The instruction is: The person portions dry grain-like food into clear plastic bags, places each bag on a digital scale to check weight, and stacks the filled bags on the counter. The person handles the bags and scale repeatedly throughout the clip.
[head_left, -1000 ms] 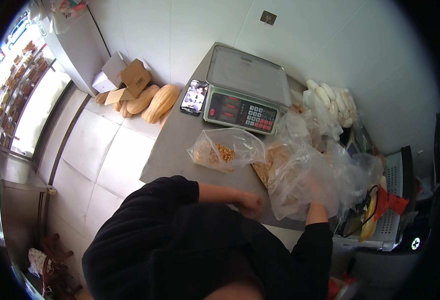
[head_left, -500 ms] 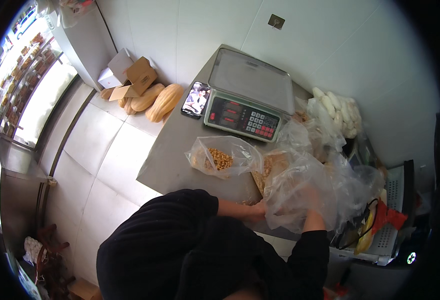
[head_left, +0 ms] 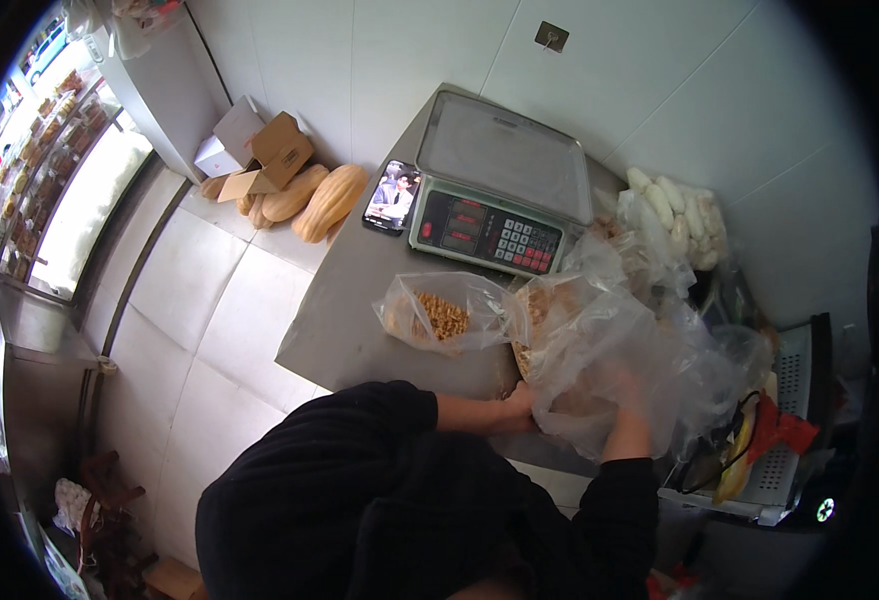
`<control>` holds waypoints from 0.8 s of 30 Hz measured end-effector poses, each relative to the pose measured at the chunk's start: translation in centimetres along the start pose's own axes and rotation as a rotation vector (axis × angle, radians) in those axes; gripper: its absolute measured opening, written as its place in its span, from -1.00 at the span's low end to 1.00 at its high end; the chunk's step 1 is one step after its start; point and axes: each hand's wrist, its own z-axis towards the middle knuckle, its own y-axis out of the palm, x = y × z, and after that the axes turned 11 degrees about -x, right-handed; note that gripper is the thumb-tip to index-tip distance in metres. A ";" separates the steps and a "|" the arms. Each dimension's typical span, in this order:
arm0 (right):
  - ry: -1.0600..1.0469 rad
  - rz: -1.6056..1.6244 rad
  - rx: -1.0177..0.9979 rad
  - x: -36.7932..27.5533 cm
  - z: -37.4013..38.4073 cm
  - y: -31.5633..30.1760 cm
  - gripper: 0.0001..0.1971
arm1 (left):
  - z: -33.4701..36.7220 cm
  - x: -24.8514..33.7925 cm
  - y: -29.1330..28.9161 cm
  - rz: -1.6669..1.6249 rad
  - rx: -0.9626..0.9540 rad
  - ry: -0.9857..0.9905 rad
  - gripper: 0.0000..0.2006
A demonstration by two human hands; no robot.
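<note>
Since the earliest frame, the person's left hand (head_left: pixel 522 400) has moved rightward, from just short of a large, crumpled, clear plastic bag (head_left: pixel 600 345) to that bag's near left edge. The right hand (head_left: pixel 632 390) has stayed at the bag, seen through its cloudy film.

The bag lies at the right of a grey metal counter (head_left: pixel 360 290), between the two hands: to the right of the left hand, and draped over or around the right one; I cannot tell which. Its shape is too loose to give a sure long axis, though its bulk spreads away from the person. The right hand is nearer its middle; the left is only at its edge.

The left fingers look curled in, but whether they pinch the film cannot be told. The right fingers are blurred behind plastic, so their grip cannot be told either.

Just beyond the left hand, a long packet of pale brown pieces (head_left: pixel 540 305) is partly covered by the large bag. To its left sits a small, open, clear bag of golden-brown bits (head_left: pixel 442 318). Farther back stands a pale green weighing scale with a metal tray (head_left: pixel 505 150).
</note>
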 end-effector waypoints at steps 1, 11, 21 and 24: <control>0.000 0.005 -0.001 0.0 -0.1 0.1 -0.67 | 0.3 0.0 -0.2 -0.105 -0.019 -0.016 -0.20; 0.014 0.020 -0.013 -0.3 -0.1 1.0 -0.67 | 0.3 1.9 -0.1 -0.123 -0.068 0.115 -0.39; -0.024 0.014 -0.078 -0.9 -0.2 1.2 -0.67 | 0.3 3.0 0.1 -0.131 -0.231 0.178 -0.50; -0.062 0.021 -0.129 -0.9 -0.2 1.1 -0.67 | 0.3 2.8 -0.6 -0.118 -0.239 0.163 -0.50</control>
